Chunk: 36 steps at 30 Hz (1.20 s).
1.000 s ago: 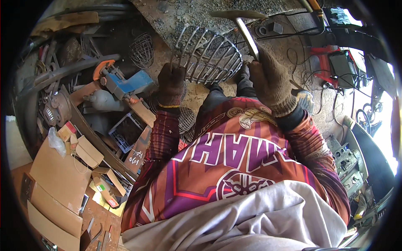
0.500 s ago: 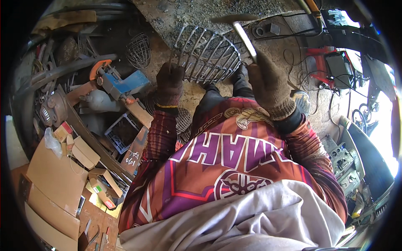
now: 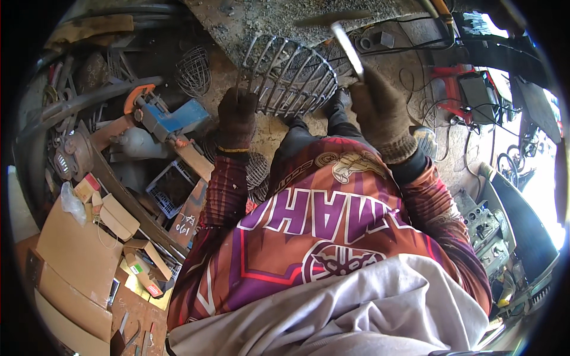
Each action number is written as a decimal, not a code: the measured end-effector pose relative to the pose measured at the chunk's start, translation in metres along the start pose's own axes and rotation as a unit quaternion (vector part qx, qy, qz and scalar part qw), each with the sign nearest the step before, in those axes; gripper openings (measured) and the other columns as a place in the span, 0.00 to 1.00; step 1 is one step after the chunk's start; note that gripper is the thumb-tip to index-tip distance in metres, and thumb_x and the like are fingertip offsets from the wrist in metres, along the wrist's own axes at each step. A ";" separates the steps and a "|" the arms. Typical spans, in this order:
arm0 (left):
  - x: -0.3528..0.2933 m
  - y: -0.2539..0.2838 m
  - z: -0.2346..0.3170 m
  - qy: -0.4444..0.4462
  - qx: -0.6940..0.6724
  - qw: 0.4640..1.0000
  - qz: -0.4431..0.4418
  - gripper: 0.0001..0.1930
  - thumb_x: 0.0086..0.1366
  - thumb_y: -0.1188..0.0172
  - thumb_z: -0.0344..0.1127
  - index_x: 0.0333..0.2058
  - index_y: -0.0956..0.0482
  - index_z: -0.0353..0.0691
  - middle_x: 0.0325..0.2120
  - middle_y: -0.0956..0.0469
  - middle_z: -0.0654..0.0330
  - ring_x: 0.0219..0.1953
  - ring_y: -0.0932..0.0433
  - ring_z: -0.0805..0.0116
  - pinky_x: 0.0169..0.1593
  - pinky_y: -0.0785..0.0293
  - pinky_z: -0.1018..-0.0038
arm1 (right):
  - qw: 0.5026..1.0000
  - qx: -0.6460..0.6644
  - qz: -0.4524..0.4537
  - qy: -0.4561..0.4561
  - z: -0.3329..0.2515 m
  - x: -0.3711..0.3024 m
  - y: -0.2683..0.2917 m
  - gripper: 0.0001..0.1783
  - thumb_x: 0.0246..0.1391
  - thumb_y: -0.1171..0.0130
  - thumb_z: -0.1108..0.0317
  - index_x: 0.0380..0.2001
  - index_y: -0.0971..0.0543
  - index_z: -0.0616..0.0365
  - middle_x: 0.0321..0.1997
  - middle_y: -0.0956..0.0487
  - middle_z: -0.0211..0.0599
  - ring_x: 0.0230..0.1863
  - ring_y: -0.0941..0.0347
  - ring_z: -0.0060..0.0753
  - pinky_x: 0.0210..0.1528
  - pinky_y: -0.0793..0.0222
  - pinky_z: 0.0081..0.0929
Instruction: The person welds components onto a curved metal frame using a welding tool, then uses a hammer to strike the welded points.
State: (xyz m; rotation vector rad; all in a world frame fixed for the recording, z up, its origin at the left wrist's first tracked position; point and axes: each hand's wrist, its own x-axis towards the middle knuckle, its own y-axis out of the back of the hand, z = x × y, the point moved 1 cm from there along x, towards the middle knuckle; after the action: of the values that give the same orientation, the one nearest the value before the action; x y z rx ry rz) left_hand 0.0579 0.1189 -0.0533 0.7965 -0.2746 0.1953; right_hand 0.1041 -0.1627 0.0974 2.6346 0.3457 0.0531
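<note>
The brown-gloved left grip [image 3: 237, 117] curls tight around the left edge of a curved grey metal-bar basket [image 3: 287, 77]; right of it, the brown-gloved right grip [image 3: 381, 115] squeezes a silver-handled hammer [image 3: 346, 47].

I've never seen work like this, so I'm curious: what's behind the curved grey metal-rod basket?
Through the curved grey metal-rod basket, part of the flat, grit-strewn grey surface shows. The basket's rods and the brown-gloved left grip hide whatever lies directly behind them.
</note>
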 end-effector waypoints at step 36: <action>-0.014 -0.005 -0.010 0.136 -0.151 0.978 -0.035 0.11 0.61 0.41 0.28 0.23 0.34 0.40 0.19 0.34 0.61 0.20 0.36 0.68 0.24 0.39 0.72 | 0.997 -0.070 -0.024 0.008 -0.011 -0.004 0.009 0.28 0.60 0.45 0.68 0.64 0.34 0.56 0.44 0.19 0.51 0.43 0.19 0.35 0.43 0.27 0.30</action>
State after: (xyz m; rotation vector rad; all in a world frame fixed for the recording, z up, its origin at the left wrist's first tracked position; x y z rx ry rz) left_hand 0.0473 0.1222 -0.0679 0.4688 -0.0154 0.1880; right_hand 0.1012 -0.1663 0.1112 2.4866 0.3972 0.0805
